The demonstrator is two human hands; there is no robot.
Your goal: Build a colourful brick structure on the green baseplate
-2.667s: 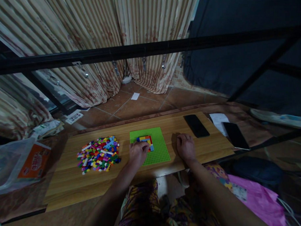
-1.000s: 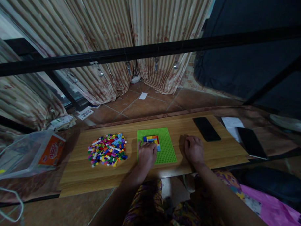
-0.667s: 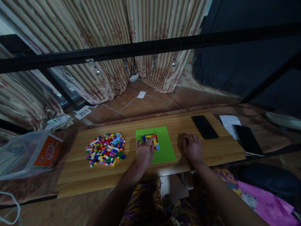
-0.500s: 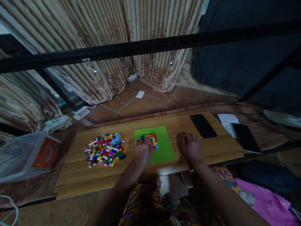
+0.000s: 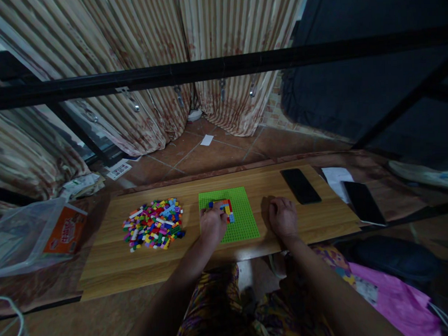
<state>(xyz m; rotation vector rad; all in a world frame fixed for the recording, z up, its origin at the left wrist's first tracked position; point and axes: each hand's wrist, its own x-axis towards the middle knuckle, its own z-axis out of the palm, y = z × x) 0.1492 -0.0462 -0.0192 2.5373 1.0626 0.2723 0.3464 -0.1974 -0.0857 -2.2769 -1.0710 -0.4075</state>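
A green studded baseplate lies on the wooden board, and a small structure of red, yellow, orange and blue bricks stands on it. Over the left part of this structure is my left hand, its fingers closed and pointing down; whatever they hold is hidden. My right hand rests curled on the board to the right of the baseplate, with nothing visible in it. A pile of loose multicoloured bricks is spread left of the baseplate.
A black phone lies on the wooden board beyond my right hand. Farther right are a white paper and a second dark device. A clear plastic box stands at the left. A black bar crosses in front.
The view has shifted slightly. My left hand stays over the brick structure, its fingers covering a little more of the upper left part. My right hand rests in the same place.
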